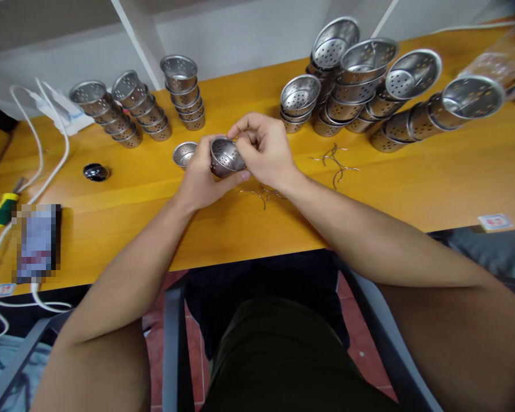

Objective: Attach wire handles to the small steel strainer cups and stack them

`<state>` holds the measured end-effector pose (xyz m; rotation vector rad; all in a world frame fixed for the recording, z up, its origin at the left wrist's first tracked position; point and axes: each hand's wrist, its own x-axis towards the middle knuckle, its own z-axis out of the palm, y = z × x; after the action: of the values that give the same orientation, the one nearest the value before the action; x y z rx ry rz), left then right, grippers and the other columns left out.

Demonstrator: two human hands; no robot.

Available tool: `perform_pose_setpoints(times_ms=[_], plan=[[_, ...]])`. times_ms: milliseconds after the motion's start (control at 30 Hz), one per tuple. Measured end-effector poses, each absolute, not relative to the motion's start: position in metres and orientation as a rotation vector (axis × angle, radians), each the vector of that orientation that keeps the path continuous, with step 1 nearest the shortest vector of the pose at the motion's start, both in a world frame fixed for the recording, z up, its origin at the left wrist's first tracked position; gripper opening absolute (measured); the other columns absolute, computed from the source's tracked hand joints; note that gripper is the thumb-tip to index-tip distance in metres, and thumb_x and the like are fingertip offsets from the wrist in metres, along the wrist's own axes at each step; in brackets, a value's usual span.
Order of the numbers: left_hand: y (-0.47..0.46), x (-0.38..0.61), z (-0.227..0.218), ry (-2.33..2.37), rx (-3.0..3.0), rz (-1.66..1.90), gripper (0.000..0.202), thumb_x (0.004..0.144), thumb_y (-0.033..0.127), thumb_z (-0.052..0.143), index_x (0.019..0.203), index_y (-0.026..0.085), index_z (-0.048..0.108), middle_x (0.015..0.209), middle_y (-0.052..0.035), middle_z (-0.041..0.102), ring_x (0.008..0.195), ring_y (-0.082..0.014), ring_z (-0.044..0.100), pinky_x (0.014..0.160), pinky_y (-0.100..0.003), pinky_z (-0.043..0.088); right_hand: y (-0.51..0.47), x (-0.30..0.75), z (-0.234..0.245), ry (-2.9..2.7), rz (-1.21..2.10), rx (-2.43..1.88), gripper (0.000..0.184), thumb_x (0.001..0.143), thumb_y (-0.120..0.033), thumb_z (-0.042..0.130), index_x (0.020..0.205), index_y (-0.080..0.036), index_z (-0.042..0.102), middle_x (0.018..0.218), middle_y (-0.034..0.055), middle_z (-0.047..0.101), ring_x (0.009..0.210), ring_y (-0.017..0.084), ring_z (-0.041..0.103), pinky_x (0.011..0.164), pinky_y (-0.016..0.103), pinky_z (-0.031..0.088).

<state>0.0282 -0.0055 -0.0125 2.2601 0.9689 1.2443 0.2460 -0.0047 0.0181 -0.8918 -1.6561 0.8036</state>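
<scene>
A small perforated metal cup (225,157) is tilted with its mouth toward me, above the middle of the table. My left hand (201,178) is wrapped round its left side and underside, thumb along the near wall. At the right rim, my right hand (266,150) has its fingers curled in a pinch; whatever sits between them is hidden. Partly behind my left hand stands another perforated cup (182,153). Thin bent wire pieces (264,197) lie on the table just below my hands, and more curved wires (337,163) lie to the right.
Stacks of perforated cups (184,94) stand at the back left, with larger stacks (360,86) at the back right. Leftward on the wooden table (133,229) are a black round object (96,171), white cables (66,143), a yellow-green handle (4,210) and a blurred-out device (38,243).
</scene>
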Motion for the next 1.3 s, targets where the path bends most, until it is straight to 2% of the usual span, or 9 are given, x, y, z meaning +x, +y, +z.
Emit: perform_pose_setpoints(times_ms=[133, 267, 367, 467, 567, 667, 933, 1100, 1300], plan=[[-0.005, 0.028, -0.015, 0.945, 2.228, 1.248, 0.099, 0.094, 0.100, 0.095, 0.157, 0.028, 0.068, 0.145, -0.0129, 0.082, 0.138, -0.0382, 0.084, 0.126, -0.056, 0.071, -0.006, 0.247, 0.022, -1.639, 0.853, -0.865, 0.019, 0.116, -0.039, 0.080, 0.102, -0.029, 0.072, 0.086, 0.0016, 0.064, 0.077, 0.022, 0.059, 0.068, 0.033, 0.058], [0.007, 0.020, -0.028, 0.883, 2.138, 1.327, 0.085, 0.101, 0.102, 0.087, 0.149, 0.034, 0.072, 0.131, -0.0079, 0.084, 0.117, -0.0312, 0.087, 0.107, -0.051, 0.076, -0.004, 0.263, 0.031, -1.709, 1.055, -0.700, 0.033, 0.116, -0.055, 0.089, 0.103, -0.026, 0.078, 0.088, 0.0028, 0.073, 0.076, 0.019, 0.064, 0.067, 0.031, 0.060], [0.017, 0.013, -0.037, 0.858, 2.079, 1.323, 0.082, 0.101, 0.099, 0.090, 0.150, 0.035, 0.072, 0.129, -0.0071, 0.085, 0.110, -0.0298, 0.088, 0.098, -0.050, 0.077, 0.001, 0.277, 0.036, -1.813, 1.233, -0.537, 0.056, 0.105, -0.075, 0.102, 0.110, -0.025, 0.079, 0.084, 0.0002, 0.073, 0.070, 0.016, 0.063, 0.061, 0.029, 0.059], [0.020, 0.011, -0.042, 0.742, 2.084, 1.315, 0.082, 0.101, 0.092, 0.095, 0.158, 0.039, 0.069, 0.137, -0.0068, 0.086, 0.115, -0.0292, 0.089, 0.097, -0.049, 0.079, 0.005, 0.283, 0.037, -1.841, 1.308, -0.444, 0.069, 0.096, -0.085, 0.107, 0.111, -0.024, 0.077, 0.079, -0.0023, 0.071, 0.066, 0.014, 0.063, 0.059, 0.028, 0.057], [0.021, 0.012, -0.044, 0.623, 2.140, 1.347, 0.083, 0.102, 0.087, 0.098, 0.164, 0.045, 0.064, 0.142, -0.0056, 0.085, 0.116, -0.0280, 0.089, 0.092, -0.049, 0.080, 0.004, 0.281, 0.035, -1.831, 1.325, -0.438, 0.069, 0.095, -0.083, 0.109, 0.109, -0.025, 0.075, 0.077, -0.0033, 0.069, 0.063, 0.014, 0.061, 0.057, 0.028, 0.055], [0.021, 0.014, -0.045, 0.650, 2.156, 1.352, 0.082, 0.106, 0.091, 0.091, 0.164, 0.042, 0.061, 0.140, -0.0065, 0.083, 0.114, -0.0277, 0.088, 0.089, -0.050, 0.079, 0.002, 0.277, 0.033, -1.833, 1.315, -0.454, 0.066, 0.097, -0.079, 0.110, 0.108, -0.026, 0.074, 0.076, -0.0038, 0.068, 0.062, 0.014, 0.060, 0.055, 0.030, 0.052], [0.025, 0.011, -0.045, 0.694, 2.162, 1.315, 0.088, 0.102, 0.097, 0.091, 0.163, 0.043, 0.059, 0.139, -0.0043, 0.084, 0.114, -0.0273, 0.086, 0.093, -0.055, 0.079, 0.003, 0.276, 0.026, -1.846, 1.284, -0.471, 0.062, 0.102, -0.078, 0.105, 0.109, -0.026, 0.072, 0.081, -0.0031, 0.069, 0.064, 0.014, 0.060, 0.058, 0.029, 0.054], [0.019, 0.010, -0.038, 0.835, 2.138, 1.278, 0.095, 0.096, 0.099, 0.096, 0.158, 0.034, 0.065, 0.138, -0.0089, 0.081, 0.123, -0.0321, 0.089, 0.107, -0.052, 0.078, 0.003, 0.277, 0.025, -1.871, 1.265, -0.487, 0.058, 0.105, -0.074, 0.104, 0.111, -0.026, 0.072, 0.081, -0.0037, 0.069, 0.065, 0.014, 0.060, 0.060, 0.029, 0.053], [0.018, 0.009, -0.036, 0.849, 2.123, 1.254, 0.096, 0.096, 0.094, 0.100, 0.160, 0.032, 0.065, 0.141, -0.0104, 0.082, 0.126, -0.0324, 0.089, 0.114, -0.052, 0.077, 0.002, 0.277, 0.028, -1.878, 1.248, -0.466, 0.054, 0.106, -0.070, 0.105, 0.108, -0.026, 0.073, 0.079, -0.0027, 0.070, 0.064, 0.015, 0.061, 0.059, 0.030, 0.053]])
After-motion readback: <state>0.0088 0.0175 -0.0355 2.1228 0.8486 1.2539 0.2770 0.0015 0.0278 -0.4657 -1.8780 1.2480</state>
